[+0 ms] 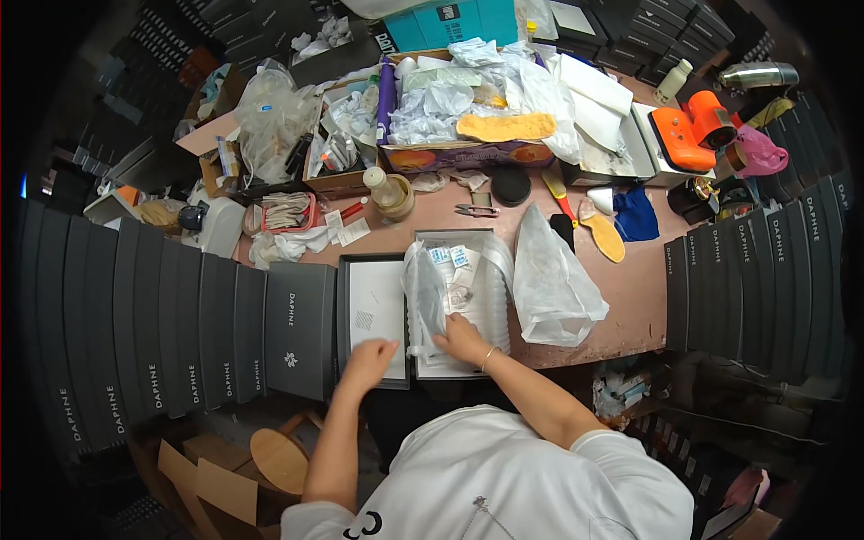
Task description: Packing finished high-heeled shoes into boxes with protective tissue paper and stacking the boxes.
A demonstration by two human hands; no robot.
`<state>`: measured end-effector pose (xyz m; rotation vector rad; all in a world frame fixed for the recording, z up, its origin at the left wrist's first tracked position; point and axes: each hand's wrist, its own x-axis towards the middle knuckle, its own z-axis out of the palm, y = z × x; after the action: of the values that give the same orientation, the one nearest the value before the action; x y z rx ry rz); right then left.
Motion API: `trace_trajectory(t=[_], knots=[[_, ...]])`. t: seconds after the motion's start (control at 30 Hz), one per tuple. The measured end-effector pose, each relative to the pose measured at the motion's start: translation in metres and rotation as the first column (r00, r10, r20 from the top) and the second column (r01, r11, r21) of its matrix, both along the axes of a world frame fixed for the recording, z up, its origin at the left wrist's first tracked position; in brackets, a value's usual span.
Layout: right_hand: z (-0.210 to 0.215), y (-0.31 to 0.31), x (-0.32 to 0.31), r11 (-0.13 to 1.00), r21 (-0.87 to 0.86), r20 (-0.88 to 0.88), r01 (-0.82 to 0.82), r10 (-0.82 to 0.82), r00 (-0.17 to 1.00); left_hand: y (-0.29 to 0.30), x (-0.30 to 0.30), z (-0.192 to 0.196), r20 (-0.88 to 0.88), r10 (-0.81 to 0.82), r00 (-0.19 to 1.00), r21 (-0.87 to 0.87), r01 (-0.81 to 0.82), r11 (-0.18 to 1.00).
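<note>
An open shoe box (506,351) stands in front of me at the table's front edge. Small packets with blue print (450,257) and crumpled white wrapping lie inside it. A long bundle in whitish translucent wrapping (423,292) lies along the box's left side. My right hand (463,342) reaches in from the right, its fingers closed on the bundle's near right edge. Curled up, my left hand (369,364) hovers over the near part of the grey-rimmed box lid (376,283), left of the box. I see nothing in its fingers.
Dark shoe boxes (162,315) line the left, and more boxes (756,279) stand at right. A white plastic bag (551,288) lies right of the open box. Behind are scissors (477,211), a pump bottle (387,193), a yellow insole (603,234) and a paper-filled carton (468,157).
</note>
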<state>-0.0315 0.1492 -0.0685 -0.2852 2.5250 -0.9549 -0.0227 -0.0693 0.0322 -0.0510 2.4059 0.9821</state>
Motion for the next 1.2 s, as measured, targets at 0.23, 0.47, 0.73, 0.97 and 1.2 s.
trace_trajectory(t=[0.23,0.47,0.73,0.97,1.2], knots=[[-0.004,0.028,0.033,0.994,-0.029,-0.069,-0.109,0.107,0.992,0.059,0.081,-0.090,0.730,0.559,0.393,0.278,-0.918,0.281],[0.014,0.041,0.033,0.995,-0.073,0.165,0.071,-0.058,0.985,0.097,0.078,-0.013,-0.308,0.662,0.683,0.578,-0.418,0.701],[0.060,0.046,-0.009,0.882,0.292,0.011,-0.369,0.383,0.924,0.066,0.094,0.024,-0.560,-0.050,0.827,0.101,0.128,0.987],[-0.016,0.033,-0.074,0.809,-0.588,0.164,0.002,0.117,0.980,0.064,0.056,0.010,-0.567,-0.069,0.821,0.069,0.131,0.989],[0.152,0.082,-0.079,0.974,0.022,-0.413,-0.224,0.213,0.885,0.133,-0.020,-0.048,-0.203,-0.681,0.704,-0.493,0.527,0.692]])
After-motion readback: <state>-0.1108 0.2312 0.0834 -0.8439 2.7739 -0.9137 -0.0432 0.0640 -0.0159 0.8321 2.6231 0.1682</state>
